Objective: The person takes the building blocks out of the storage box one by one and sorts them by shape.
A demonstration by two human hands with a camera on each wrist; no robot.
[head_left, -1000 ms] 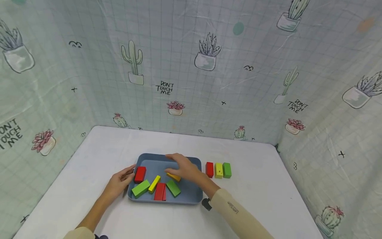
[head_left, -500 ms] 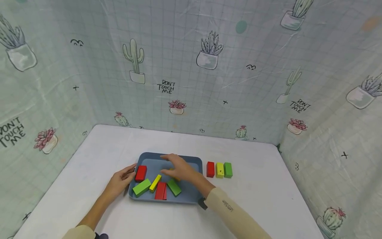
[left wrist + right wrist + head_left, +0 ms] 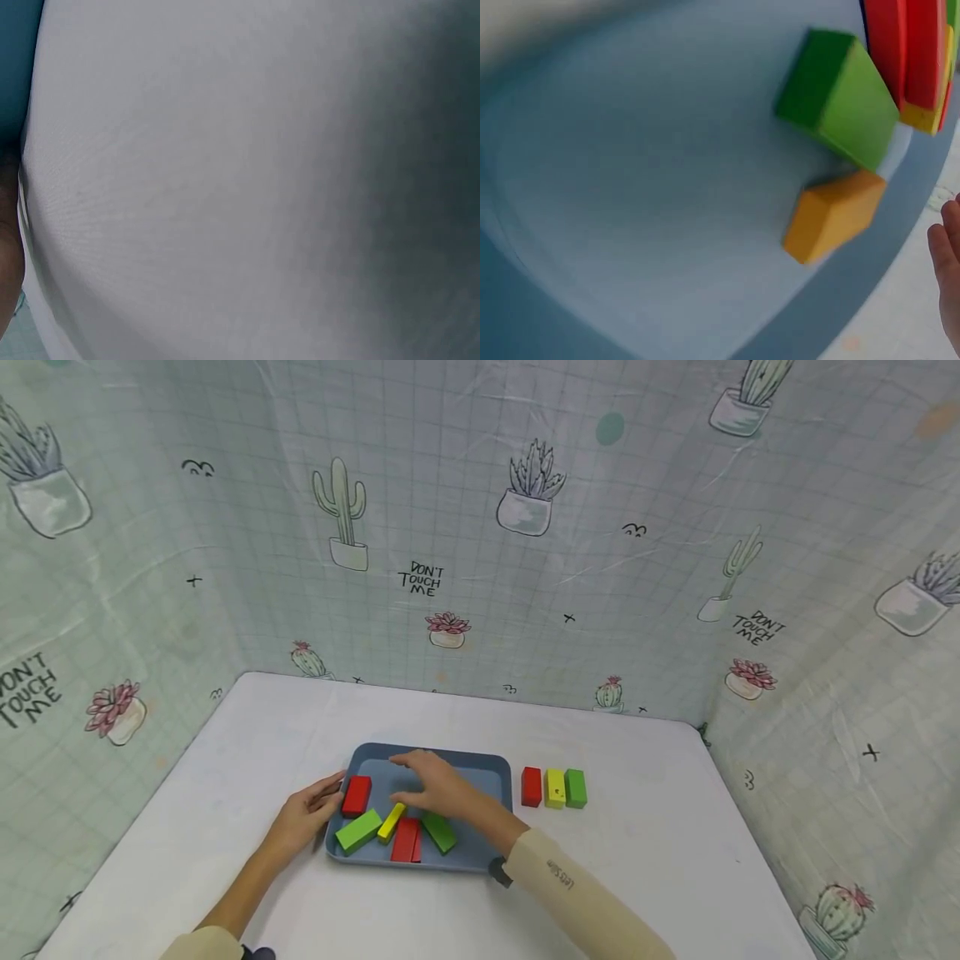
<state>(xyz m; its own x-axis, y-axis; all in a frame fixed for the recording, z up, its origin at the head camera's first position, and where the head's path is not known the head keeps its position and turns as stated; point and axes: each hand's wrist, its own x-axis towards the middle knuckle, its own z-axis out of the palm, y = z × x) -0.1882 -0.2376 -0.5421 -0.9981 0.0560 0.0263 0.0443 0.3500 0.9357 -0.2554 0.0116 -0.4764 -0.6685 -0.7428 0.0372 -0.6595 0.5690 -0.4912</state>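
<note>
A blue-grey tray holds several wooden blocks. My right hand hovers over the tray, thumb and fingers apart, with nothing between them. My left hand touches the tray's left rim with relaxed fingers. Inside the tray are a red block, a light green block, a thin yellow block, a red block with another red piece beside it, and a darker green block. An orange block shows in the right wrist view; the right hand and forearm hide it in the head view.
To the right of the tray, a red block, a yellow block and a green block stand in a row on the white table. A cactus-printed cloth hangs behind the table and along its sides.
My right hand has moved left over the tray, and its arm now covers the orange block. The left hand stays at the rim. No block has visibly moved.
</note>
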